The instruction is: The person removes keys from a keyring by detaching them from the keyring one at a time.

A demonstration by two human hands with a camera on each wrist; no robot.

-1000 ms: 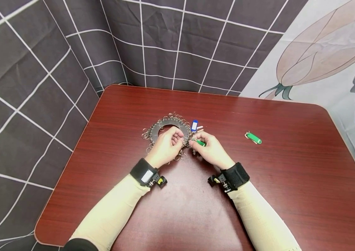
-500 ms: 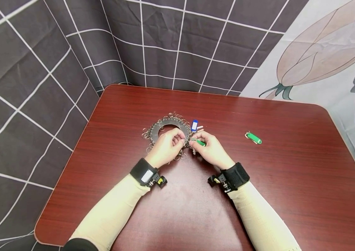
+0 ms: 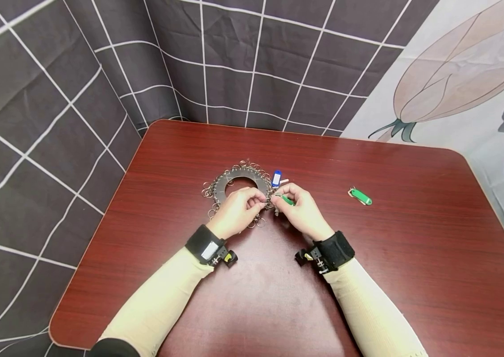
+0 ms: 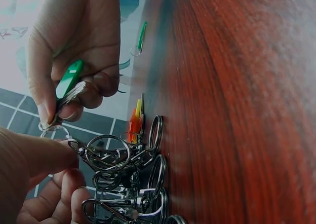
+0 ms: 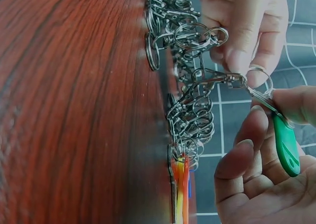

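A grey metal disc [image 3: 229, 184] ringed with several key rings and clasps lies on the red-brown table [image 3: 367, 277]. My left hand [image 3: 239, 209] pinches a clasp and split ring [image 5: 256, 75] at the disc's right rim. My right hand [image 3: 300, 208] pinches a green key tag [image 3: 286, 200] [image 5: 286, 142] [image 4: 70, 78] with its metal end at that ring. The two hands' fingertips meet just right of the disc. A blue tag [image 3: 276, 178] and orange and yellow tags [image 4: 136, 121] [image 5: 179, 184] hang on the disc beside them.
A second green key tag [image 3: 360, 196] with a ring lies alone on the table to the right. A dark grid-pattern cloth [image 3: 55, 99] hangs behind and to the left; a flower-print cloth [image 3: 466, 74] hangs at the back right.
My right hand has moved slightly up and left, bringing the green tag closer to the ring in my left fingers. The disc stays in place.
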